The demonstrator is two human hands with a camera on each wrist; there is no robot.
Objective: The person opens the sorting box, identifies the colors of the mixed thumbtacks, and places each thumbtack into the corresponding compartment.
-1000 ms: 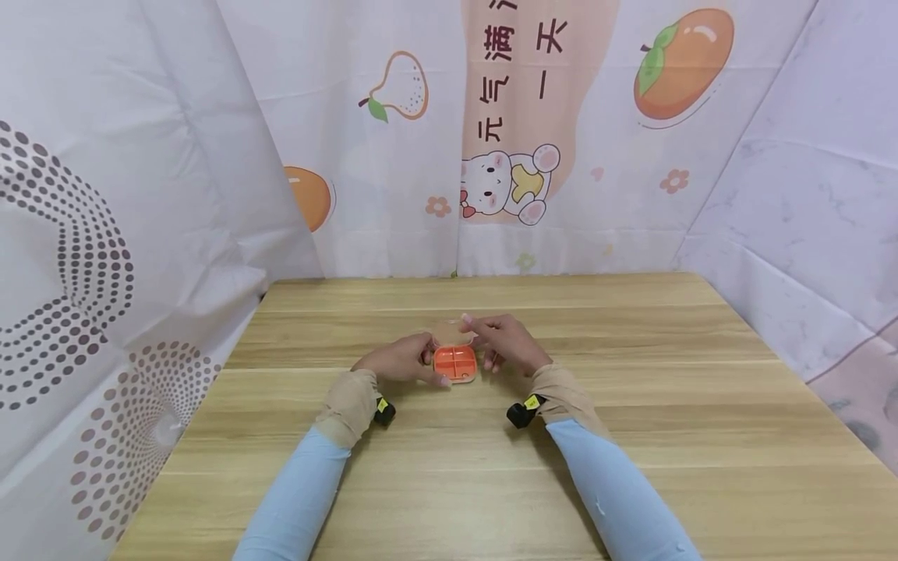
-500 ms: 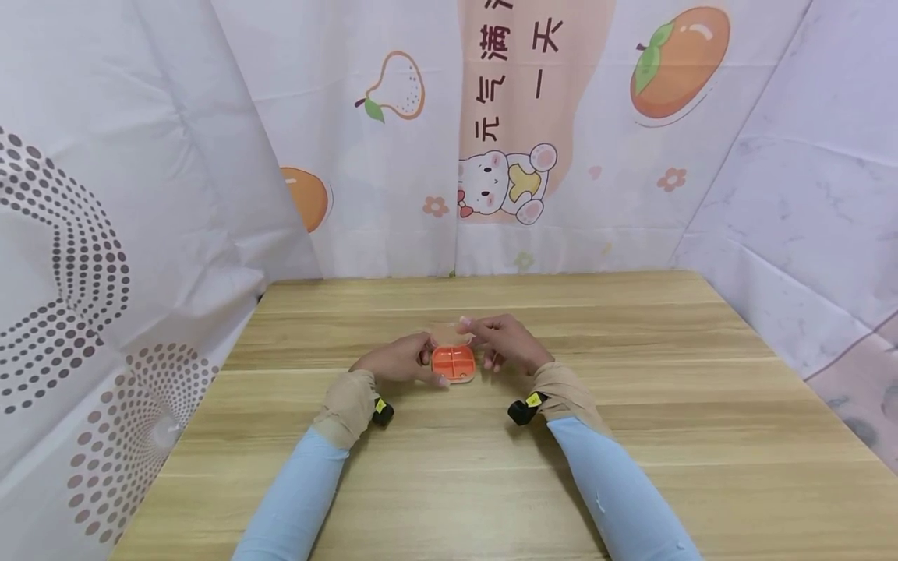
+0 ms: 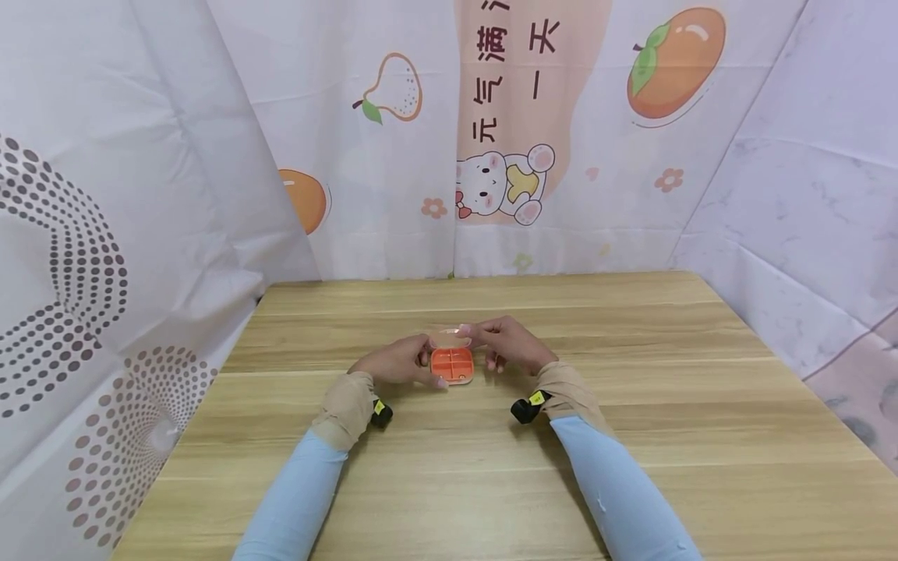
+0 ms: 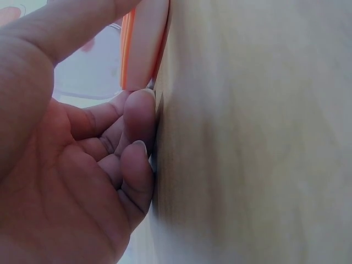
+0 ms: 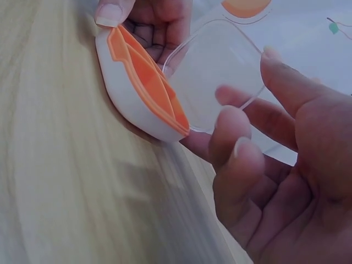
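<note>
lid work in hand: left hand (image 3: 398,361) clamps the orange pill box (image 3: 452,365) on the tabletop (image 3: 631,405), right hand (image 3: 510,345) pinches its clear lid (image 5: 220,77), which likely next needs swinging steadily on its hinge.

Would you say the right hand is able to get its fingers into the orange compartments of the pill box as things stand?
Probably yes. The clear lid stands raised off the pill box, leaving the orange compartments uncovered, and the right hand is right beside them. The left hand holds the box's other side, out of the way.

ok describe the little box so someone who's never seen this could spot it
On the wooden table, look between the left hand and right hand. The pill box lies there: orange compartments inside, clear lid raised, the only orange thing on the tabletop.
</note>
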